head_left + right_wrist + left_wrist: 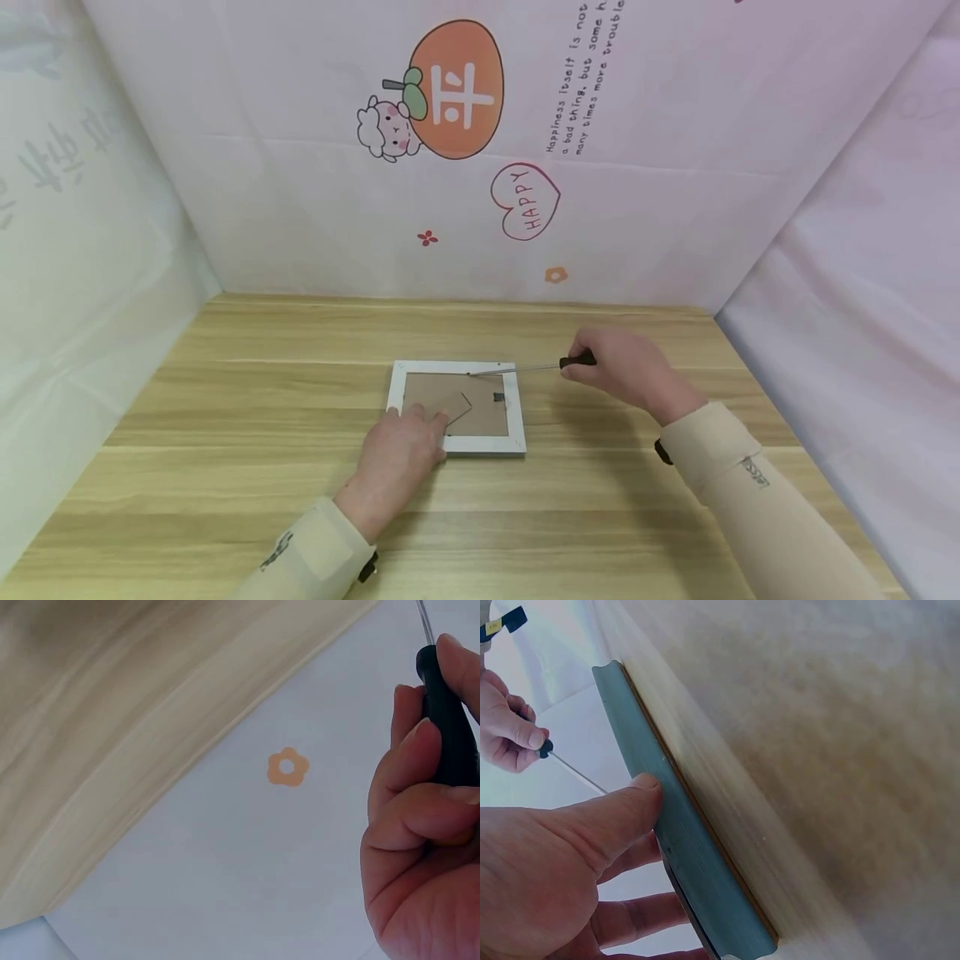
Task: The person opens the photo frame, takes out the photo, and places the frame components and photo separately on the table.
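Note:
A white picture frame lies face down on the wooden table, its brown backing board upward. My left hand holds its near left corner, fingers over the back and thumb against the outer side; the left wrist view shows that thumb on the bluish-looking frame edge. In my right hand is a screwdriver, gripped by its dark handle. Its thin metal shaft points left, and the tip is at the frame's far inner edge, by a small dark tab. Whether the tip touches the tab I cannot tell.
On the backing are a dark hanger at the right and a partly covered stand flap. The wooden table ends at a white printed cloth wall, with cloth on both sides too.

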Action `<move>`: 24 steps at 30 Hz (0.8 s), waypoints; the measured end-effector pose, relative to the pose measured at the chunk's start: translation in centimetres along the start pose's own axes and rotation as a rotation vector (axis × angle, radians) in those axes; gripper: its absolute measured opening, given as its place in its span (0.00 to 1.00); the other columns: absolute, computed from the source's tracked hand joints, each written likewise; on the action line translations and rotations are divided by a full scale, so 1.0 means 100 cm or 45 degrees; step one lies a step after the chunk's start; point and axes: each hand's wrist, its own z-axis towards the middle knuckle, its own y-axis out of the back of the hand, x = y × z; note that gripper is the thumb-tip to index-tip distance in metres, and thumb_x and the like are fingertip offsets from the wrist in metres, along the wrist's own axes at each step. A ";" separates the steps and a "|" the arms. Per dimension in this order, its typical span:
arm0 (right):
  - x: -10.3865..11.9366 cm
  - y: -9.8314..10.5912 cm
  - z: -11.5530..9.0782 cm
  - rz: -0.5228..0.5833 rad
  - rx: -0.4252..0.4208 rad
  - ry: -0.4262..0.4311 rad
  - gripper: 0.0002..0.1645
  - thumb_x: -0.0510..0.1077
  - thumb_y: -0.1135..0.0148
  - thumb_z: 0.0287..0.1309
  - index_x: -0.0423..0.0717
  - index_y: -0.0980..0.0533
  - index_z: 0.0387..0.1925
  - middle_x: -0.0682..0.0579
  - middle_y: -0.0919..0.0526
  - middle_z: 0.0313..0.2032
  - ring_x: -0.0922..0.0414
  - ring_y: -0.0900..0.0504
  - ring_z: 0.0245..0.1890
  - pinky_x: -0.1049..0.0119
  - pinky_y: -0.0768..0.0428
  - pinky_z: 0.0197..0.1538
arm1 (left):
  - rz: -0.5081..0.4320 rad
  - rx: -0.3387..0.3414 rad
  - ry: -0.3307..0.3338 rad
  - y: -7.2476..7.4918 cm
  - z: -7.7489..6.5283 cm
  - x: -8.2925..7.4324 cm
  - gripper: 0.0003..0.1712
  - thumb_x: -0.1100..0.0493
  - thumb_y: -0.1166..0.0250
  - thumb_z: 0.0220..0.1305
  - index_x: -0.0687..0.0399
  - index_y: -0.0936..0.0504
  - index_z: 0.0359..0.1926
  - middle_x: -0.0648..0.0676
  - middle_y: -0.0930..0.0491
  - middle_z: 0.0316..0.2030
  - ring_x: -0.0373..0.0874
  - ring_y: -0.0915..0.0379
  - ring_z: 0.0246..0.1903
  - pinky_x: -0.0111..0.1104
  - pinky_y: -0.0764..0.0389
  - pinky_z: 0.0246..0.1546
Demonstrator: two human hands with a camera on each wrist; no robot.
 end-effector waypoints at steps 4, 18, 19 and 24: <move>0.001 -0.005 -0.005 0.006 -0.038 0.023 0.13 0.56 0.28 0.63 0.54 0.18 0.39 0.60 0.15 0.32 0.61 0.20 0.31 0.58 0.20 0.38 | -0.011 0.005 0.009 -0.001 0.000 0.000 0.28 0.46 0.20 0.55 0.54 0.14 0.54 0.56 0.15 0.33 0.48 0.23 0.29 0.39 0.20 0.29; 0.006 -0.005 -0.004 0.010 -0.062 0.016 0.12 0.56 0.28 0.63 0.55 0.18 0.39 0.61 0.15 0.32 0.62 0.20 0.31 0.59 0.20 0.37 | -0.018 -0.023 -0.007 -0.002 -0.001 0.000 0.28 0.46 0.20 0.55 0.54 0.13 0.54 0.57 0.14 0.35 0.49 0.21 0.32 0.41 0.18 0.33; 0.006 -0.005 -0.004 0.006 -0.061 0.015 0.12 0.56 0.29 0.64 0.55 0.18 0.39 0.61 0.15 0.32 0.62 0.21 0.31 0.59 0.20 0.37 | -0.020 -0.027 -0.009 -0.002 -0.001 0.000 0.29 0.46 0.20 0.55 0.54 0.13 0.54 0.57 0.14 0.35 0.49 0.21 0.32 0.41 0.18 0.33; 0.006 -0.003 0.001 -0.016 -0.048 0.008 0.11 0.56 0.29 0.64 0.56 0.17 0.39 0.61 0.15 0.32 0.60 0.22 0.29 0.61 0.23 0.34 | -0.003 -0.040 -0.017 -0.002 -0.001 0.001 0.28 0.46 0.20 0.55 0.54 0.13 0.54 0.56 0.14 0.34 0.48 0.22 0.31 0.39 0.20 0.31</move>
